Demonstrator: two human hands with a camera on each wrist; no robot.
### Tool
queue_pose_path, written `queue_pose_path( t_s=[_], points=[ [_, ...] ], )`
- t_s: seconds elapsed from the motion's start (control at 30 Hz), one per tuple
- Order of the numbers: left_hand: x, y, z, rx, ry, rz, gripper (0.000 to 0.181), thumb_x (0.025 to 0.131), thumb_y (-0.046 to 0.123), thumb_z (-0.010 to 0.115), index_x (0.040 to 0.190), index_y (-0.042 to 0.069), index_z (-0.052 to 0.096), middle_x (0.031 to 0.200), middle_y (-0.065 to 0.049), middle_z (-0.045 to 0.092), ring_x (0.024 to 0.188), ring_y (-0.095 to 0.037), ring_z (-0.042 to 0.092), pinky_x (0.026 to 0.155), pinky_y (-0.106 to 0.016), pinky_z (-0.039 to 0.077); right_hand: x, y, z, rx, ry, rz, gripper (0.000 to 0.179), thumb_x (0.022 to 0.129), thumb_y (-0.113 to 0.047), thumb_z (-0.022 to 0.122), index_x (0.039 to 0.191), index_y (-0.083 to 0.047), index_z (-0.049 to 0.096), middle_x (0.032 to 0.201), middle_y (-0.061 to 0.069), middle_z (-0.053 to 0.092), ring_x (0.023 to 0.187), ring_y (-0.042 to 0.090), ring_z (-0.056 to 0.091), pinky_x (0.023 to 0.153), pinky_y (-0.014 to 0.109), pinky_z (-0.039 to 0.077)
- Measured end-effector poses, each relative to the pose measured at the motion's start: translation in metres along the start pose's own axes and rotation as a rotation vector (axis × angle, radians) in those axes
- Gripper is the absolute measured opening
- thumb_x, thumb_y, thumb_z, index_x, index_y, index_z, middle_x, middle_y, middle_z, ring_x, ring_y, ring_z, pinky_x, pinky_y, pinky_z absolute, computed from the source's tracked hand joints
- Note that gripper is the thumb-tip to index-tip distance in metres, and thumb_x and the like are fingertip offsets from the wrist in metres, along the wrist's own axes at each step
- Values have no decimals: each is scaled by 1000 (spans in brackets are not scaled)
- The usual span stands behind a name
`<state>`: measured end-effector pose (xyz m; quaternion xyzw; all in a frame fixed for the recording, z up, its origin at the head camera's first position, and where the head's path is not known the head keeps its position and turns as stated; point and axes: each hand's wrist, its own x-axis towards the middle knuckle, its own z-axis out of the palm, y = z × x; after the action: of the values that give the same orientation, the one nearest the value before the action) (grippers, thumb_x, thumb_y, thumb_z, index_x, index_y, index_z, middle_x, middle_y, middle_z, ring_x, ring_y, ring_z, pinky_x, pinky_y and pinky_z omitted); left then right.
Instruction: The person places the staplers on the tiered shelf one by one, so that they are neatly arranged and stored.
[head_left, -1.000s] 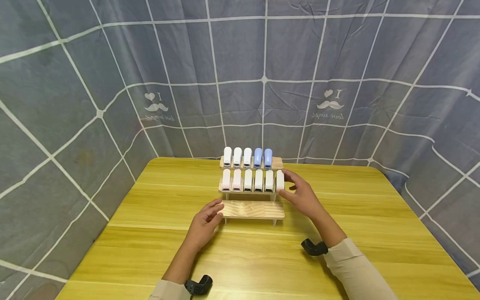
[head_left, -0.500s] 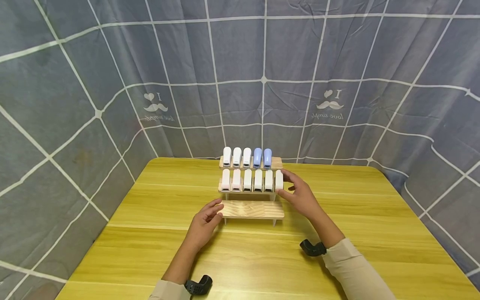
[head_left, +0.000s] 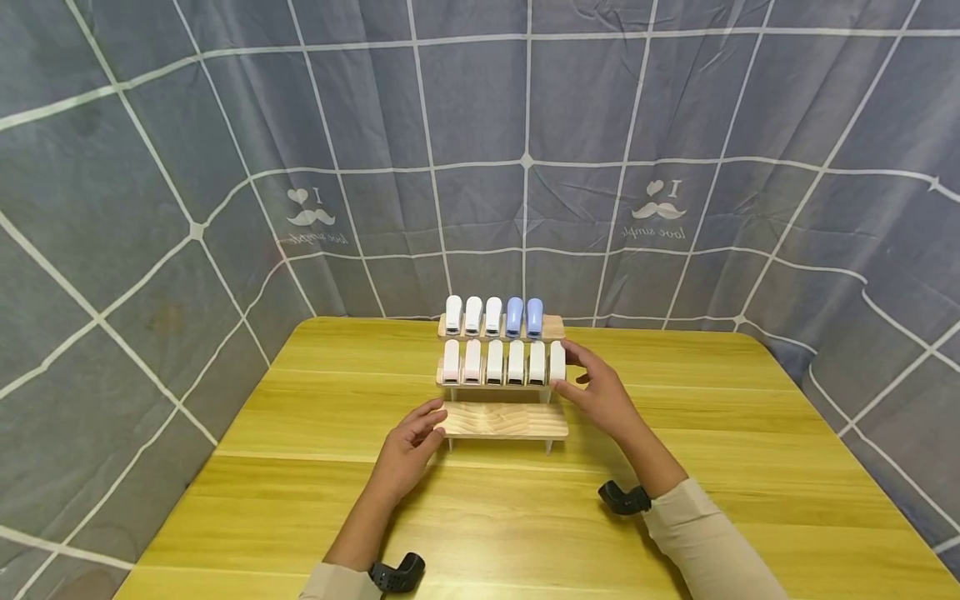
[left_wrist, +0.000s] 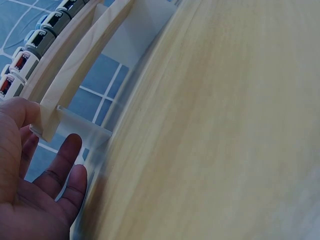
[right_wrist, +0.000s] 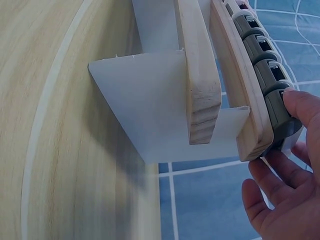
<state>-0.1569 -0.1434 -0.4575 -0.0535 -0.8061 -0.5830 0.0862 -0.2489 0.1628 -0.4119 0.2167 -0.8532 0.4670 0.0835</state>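
Note:
At the right end of the middle shelf (head_left: 450,382), my right hand (head_left: 600,393) pinches a small white device (head_left: 557,362) with a lever top and a dark base, like a mini stapler. Its thumb (right_wrist: 300,105) lies on one face, with other fingers at the far end. Several similar devices (head_left: 516,362) stand beside it in a row, two with pinkish bases. My left hand (head_left: 407,450) holds the left end of the front wooden shelf (head_left: 502,419) between thumb and fingers. In the left wrist view, two fingers (left_wrist: 70,147) hang loosely below that end.
The back shelf (head_left: 555,326) carries three white devices (head_left: 473,315) and two blue ones (head_left: 513,317). White panels (right_wrist: 142,100) hold up the shelves on the wooden table (head_left: 487,517). Behind hangs a grey-blue curtain (head_left: 480,208) with white grid lines.
The device in my right hand has shifted slightly left, closer to its neighbour. My left hand stays at the front shelf's end.

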Motion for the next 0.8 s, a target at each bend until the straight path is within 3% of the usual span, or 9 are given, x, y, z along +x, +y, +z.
queue_pose_path(
  t_s=[0.17, 0.47, 0.67, 0.8],
  points=[
    [-3, 14, -1, 5, -8, -9, 29, 96, 1, 61, 125, -7, 65, 143, -14, 53, 119, -34, 58, 94, -38, 49, -1, 1, -2, -7, 2, -3, 68, 90, -20, 76, 148, -6, 45, 135, 16, 57, 122, 33, 54, 89, 57, 45],
    [7, -21, 1, 8, -16, 32, 29, 98, 8, 62, 126, 2, 68, 144, -4, 53, 119, -26, 59, 92, -34, 49, -23, 13, -28, -60, 21, 5, 60, 96, -23, 69, 146, -1, 44, 141, 18, 50, 125, 35, 51, 92, 53, 46],
    [7, -18, -3, 57, -25, 75, 27, 98, 10, 63, 123, 5, 70, 143, -2, 54, 120, -24, 58, 89, -34, 51, -47, 22, -57, -140, 33, 26, 54, 99, -26, 64, 144, -1, 47, 140, 18, 51, 123, 35, 53, 90, 52, 46],
    [7, -13, -10, 76, -21, 87, 27, 99, 11, 62, 124, 5, 69, 142, -4, 54, 125, -25, 55, 91, -41, 51, -58, 25, -71, -207, 34, 36, 52, 99, -27, 63, 142, -1, 49, 139, 18, 52, 121, 35, 54, 87, 48, 47]
  ],
)
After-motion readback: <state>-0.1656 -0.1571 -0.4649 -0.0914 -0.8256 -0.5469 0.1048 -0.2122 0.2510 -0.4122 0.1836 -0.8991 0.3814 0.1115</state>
